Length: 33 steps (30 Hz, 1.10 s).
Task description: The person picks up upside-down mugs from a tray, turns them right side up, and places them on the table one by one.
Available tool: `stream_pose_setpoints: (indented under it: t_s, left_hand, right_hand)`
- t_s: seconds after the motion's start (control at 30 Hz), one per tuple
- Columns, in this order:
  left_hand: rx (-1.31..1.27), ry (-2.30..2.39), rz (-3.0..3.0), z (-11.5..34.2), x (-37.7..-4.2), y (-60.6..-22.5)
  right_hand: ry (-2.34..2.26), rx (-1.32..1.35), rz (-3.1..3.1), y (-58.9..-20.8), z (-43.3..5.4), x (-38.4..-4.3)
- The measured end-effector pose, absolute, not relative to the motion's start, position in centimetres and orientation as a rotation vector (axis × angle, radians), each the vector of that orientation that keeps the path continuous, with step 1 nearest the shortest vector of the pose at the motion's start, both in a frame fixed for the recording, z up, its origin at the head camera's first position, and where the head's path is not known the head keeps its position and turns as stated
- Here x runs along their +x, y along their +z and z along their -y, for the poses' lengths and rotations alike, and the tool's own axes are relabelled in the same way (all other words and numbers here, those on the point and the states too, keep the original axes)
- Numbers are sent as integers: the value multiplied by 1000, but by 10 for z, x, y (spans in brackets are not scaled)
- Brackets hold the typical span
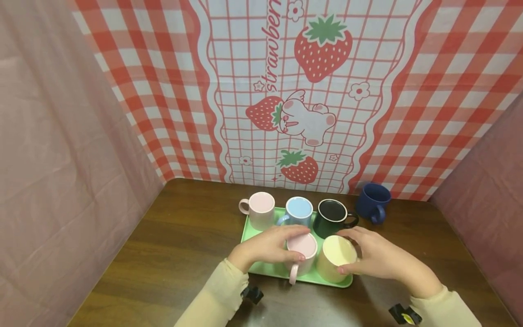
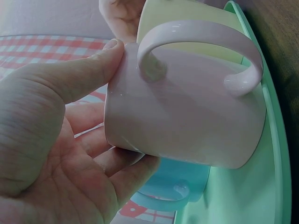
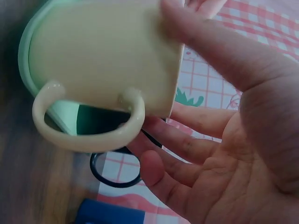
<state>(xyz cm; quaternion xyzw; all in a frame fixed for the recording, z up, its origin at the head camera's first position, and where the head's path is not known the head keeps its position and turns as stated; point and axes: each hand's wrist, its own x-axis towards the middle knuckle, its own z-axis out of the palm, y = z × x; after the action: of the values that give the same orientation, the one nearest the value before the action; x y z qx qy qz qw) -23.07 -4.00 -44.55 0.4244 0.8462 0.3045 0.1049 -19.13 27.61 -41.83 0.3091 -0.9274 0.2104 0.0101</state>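
In the head view my left hand (image 1: 271, 245) holds a pink mug (image 1: 303, 247) near its rim, thumb on the near side and fingers round the far side. The mug's handle points toward me. Beside it my right hand (image 1: 377, 254) grips a pale yellow mug (image 1: 333, 261) in the same way; in the right wrist view the yellow mug's handle (image 3: 88, 140) lies below the thumb. Both mugs stand upright at the near side of a light green tray (image 1: 269, 269). The left wrist view shows the tray's rim (image 2: 275, 140) close along the pink mug's base.
At the tray's back stand another pink mug (image 1: 261, 211), a light blue mug (image 1: 300, 211) and a black mug (image 1: 327, 222). A dark blue mug (image 1: 371, 202) is on the wooden table (image 1: 163, 254), right of the tray. A strawberry-print cloth (image 1: 286, 91) hangs behind.
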Motion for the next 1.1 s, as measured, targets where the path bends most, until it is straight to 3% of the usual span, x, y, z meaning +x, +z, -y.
stream_pose_setpoints:
  t_s: [0.47,0.83,1.1]
  left_hand:
    - [1252,898,-2494,41,-230,-443]
    - [1254,892,-2498,40,-231,-445]
    - [1250,899,-2493,40,-230,-444]
  right_hand:
    - [723,963,3031,-415,-298,-189]
    - [611,993,2924,-433,-298,-189]
    - [436,1259,2476,-448,-304,-195]
